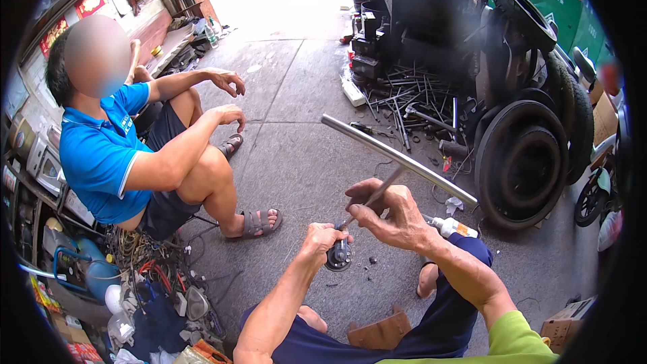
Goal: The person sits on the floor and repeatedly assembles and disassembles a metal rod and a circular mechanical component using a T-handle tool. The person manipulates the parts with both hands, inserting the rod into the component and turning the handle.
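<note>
Left hand (322, 237) grips a small round black part (338, 256). Right hand (387, 212) pinches a thin tool (377, 192), its shaft running toward one o'clock, tip at the part.

A roadside repair workshop: stacked tyres (522, 162), scattered metal rods (404, 98), tangled wires (145, 259).

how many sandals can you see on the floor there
2, both on the feet of the seated person in the blue shirt: one sandal on the near foot, the other sandal on the far foot. The bare foot beside the camera wearer's knee wears none.
</note>
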The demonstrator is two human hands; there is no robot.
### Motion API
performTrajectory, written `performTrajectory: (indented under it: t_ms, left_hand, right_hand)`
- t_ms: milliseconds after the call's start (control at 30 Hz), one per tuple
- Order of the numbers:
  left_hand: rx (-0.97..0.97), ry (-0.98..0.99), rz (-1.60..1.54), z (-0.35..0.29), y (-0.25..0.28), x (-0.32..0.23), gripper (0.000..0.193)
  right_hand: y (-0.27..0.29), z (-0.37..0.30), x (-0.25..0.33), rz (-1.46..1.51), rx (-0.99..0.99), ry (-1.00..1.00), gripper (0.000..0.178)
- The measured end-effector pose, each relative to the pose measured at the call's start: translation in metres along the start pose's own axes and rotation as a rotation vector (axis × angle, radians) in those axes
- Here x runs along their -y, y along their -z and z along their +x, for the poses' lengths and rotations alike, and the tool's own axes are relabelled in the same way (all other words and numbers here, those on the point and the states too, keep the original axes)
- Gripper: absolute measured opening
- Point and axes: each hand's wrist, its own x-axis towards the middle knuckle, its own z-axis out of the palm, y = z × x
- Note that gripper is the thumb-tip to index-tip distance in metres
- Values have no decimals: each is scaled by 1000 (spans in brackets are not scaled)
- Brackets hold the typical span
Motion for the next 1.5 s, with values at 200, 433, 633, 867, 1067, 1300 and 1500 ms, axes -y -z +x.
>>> performTrajectory:
  t_ms: [200, 433, 633, 867, 1067, 1300, 1500]
  left_hand:
    - [76, 60, 44, 1, -5, -3, 10]
    - [117, 22, 137, 4, -11, 0, 10]
    - [180, -35, 26, 11, -17, 15, 10]
    - [231, 105, 129, 6, -25, 17, 10]
    - [205, 169, 169, 9, -22, 27, 11]
    - [60, -50, 498, 12, -9, 27, 17]
    - [-44, -92, 815, 30, 32, 24, 23]
  right_hand:
    - [10, -1, -6, 16, 29, 71, 21]
    - [15, -4, -9, -147, -69, 101, 17]
    - [17, -2, -13, -253, -61, 179, 22]
    - [22, -3, -10, -102, -72, 150, 35]
    - [27, -4, -6, 44, -262, 156, 82]
    - [34, -4, -6, -123, -341, 310, 72]
    - [47, -8, -9, -486, -373, 566, 57]
